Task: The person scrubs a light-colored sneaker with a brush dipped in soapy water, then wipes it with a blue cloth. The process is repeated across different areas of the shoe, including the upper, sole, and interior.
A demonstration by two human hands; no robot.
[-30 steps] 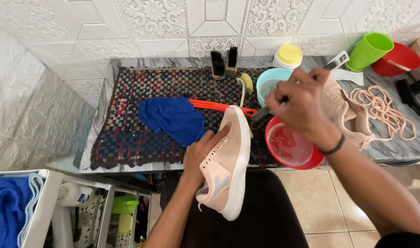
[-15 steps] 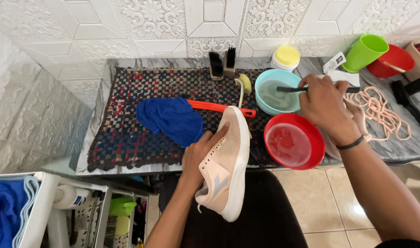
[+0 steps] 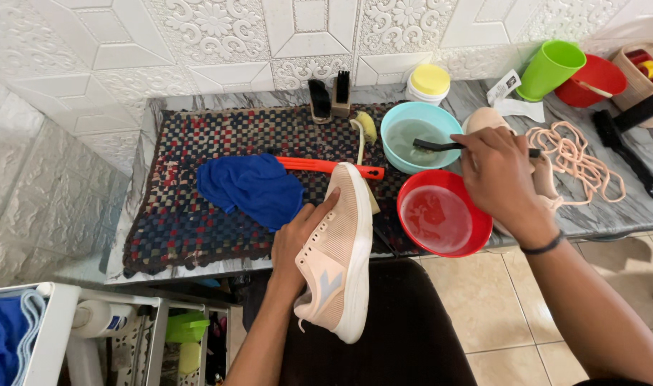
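Two shoes [image 3: 337, 250], two bowls [image 3: 441, 214]

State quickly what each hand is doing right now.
Left hand: closed, holding the pink shoe.
Right hand: closed, holding the black brush over the teal bowl.

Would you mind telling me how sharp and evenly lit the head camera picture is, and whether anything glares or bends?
Head view: light is soft and even, without hard shadows; the peach shoe and right hand look sharp; the water in the red bowl shows mild sheen; the wide lens bows the wall tiles towards the edges.
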